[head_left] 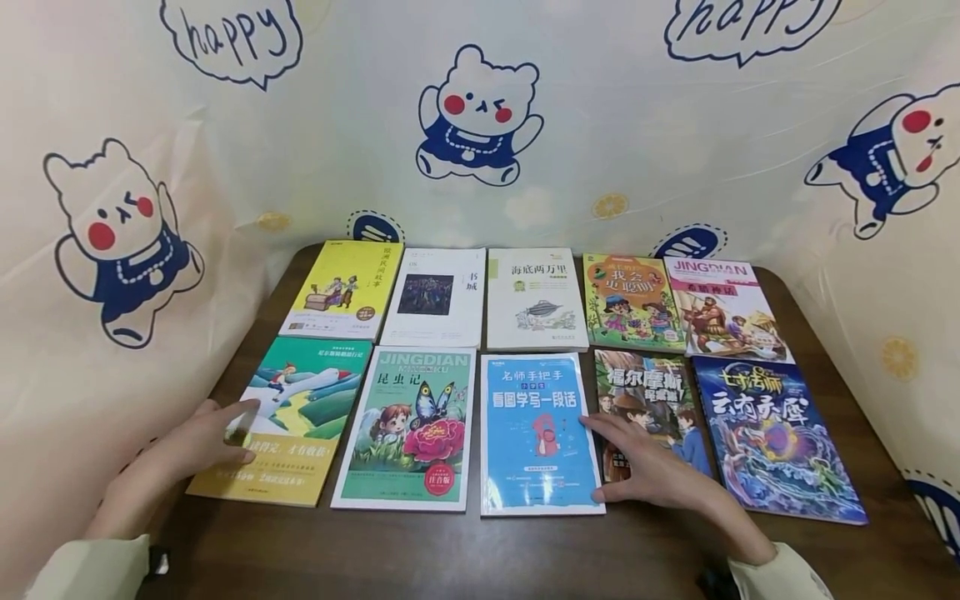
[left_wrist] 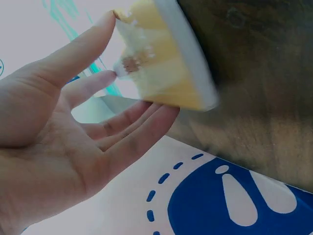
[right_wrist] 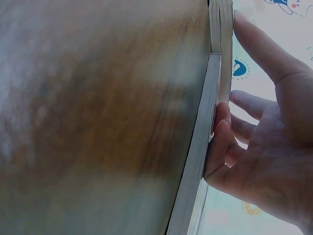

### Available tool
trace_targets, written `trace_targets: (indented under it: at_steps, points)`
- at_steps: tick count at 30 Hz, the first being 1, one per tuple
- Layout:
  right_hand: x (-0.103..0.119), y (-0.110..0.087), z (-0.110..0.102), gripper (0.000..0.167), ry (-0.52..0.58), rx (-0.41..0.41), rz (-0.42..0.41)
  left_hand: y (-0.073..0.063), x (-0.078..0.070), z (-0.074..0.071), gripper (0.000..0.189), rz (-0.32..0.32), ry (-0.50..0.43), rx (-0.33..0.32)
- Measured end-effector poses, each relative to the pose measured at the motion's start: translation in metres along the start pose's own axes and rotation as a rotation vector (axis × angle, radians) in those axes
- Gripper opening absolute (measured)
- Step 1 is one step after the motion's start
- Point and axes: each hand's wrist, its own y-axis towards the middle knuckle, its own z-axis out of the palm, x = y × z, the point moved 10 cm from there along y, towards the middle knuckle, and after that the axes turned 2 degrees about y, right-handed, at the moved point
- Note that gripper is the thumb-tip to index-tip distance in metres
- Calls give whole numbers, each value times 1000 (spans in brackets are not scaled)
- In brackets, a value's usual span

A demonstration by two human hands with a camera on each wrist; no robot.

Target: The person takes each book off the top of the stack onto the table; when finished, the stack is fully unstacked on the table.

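In the head view, my left hand [head_left: 183, 446] rests at the left edge of a green and yellow book [head_left: 307, 429] with a white goose on its cover. The left wrist view shows that hand's thumb and index fingertip on the yellow book cover [left_wrist: 164, 58], its other fingers along the edge. My right hand [head_left: 652, 467] touches the right edge of a blue book [head_left: 536, 483], thumb near its lower right corner. Below that hand lies a detective book [head_left: 611, 396], partly covered. The right wrist view shows the right hand [right_wrist: 274, 142] beside book edges [right_wrist: 193, 152], some fingers bent.
Other books lie in two rows on the dark wooden table [head_left: 420, 554]: a green butterfly book [head_left: 408, 367] and a purple book [head_left: 780, 475] in front, a yellow book [head_left: 341, 283] and several others behind. A bear-printed cloth [head_left: 570, 100] hangs around the table.
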Motion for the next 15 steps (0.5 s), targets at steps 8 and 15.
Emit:
trace_targets:
  at_steps: [8,15]
  points:
    - [0,0,1,95,-3,-1,0,1,0,2,93,20,16,10]
    - [2,0,0,95,-1,-4,0,2,-2,-4,94,32,17,5]
